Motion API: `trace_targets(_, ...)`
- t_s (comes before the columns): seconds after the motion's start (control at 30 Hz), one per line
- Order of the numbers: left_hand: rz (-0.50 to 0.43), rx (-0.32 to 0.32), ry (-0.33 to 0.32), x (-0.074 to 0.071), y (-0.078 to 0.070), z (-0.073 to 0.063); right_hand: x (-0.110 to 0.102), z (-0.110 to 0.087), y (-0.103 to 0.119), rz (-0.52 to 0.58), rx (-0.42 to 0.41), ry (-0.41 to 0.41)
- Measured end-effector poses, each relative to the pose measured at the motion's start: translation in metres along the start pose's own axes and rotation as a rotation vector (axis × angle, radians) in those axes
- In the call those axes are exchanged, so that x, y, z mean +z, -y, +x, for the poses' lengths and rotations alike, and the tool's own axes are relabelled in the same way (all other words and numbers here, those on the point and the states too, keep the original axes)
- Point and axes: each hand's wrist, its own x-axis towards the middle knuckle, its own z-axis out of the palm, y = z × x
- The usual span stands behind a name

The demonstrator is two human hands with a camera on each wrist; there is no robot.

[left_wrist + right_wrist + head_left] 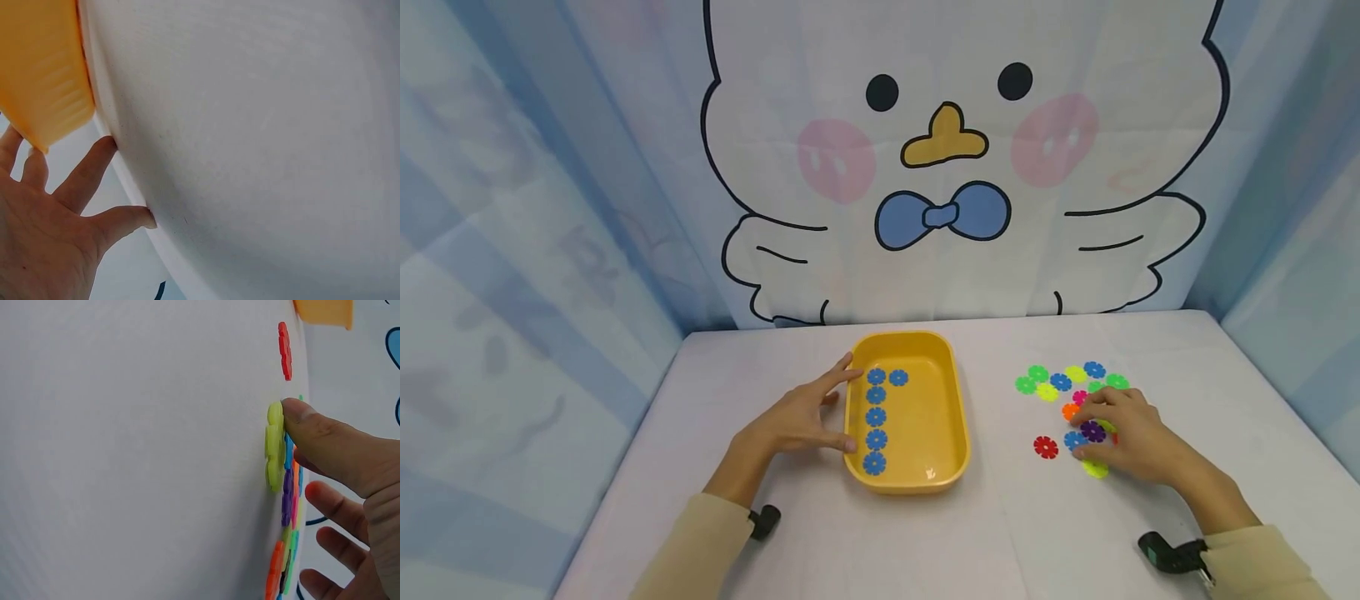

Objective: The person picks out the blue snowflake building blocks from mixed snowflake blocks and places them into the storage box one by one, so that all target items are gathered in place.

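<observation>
My left hand (801,417) rests at the left side of a yellow tray (958,400), its thumb and fingers spread along the rim. Inside the tray, blue flower-shaped discs (876,416) form a column along the left side, with one more blue disc (898,377) beside the top one. My right hand (1123,437) reaches over a loose group of coloured discs, thumb and index finger apart around a blue disc (1075,440). A purple disc (1092,431) lies under that hand, and a yellow disc (274,447) is by the thumb tip. Part of the group is hidden by the hand.
A red disc (1046,447) lies left of the group. Green discs (1038,373), yellow ones and further blue discs (1094,369) lie behind my right hand on the white-covered table (1000,533). A printed curtain (947,275) hangs behind the table.
</observation>
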Motion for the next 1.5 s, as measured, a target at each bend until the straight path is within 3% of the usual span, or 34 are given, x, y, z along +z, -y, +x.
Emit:
trace_targets(0.53,0.005,-0.004,0.003,-0.001,0.001,0.000,0.001,0.006,0.001,0.007,-0.013,0.035)
trace_targets(0.83,0.010,-0.011,-0.003,-0.002,0.002,0.000,-0.001,0.005,0.005,0.105,-0.019,0.154)
trace_targets(1.33,-0.005,-0.035,-0.002,-0.002,0.000,-0.001,-0.013,-0.002,-0.002,0.083,0.003,0.235)
trace_targets(1.5,-0.002,-0.038,0.001,-0.002,-0.001,0.000,-0.014,-0.002,-0.001,0.028,0.000,0.210)
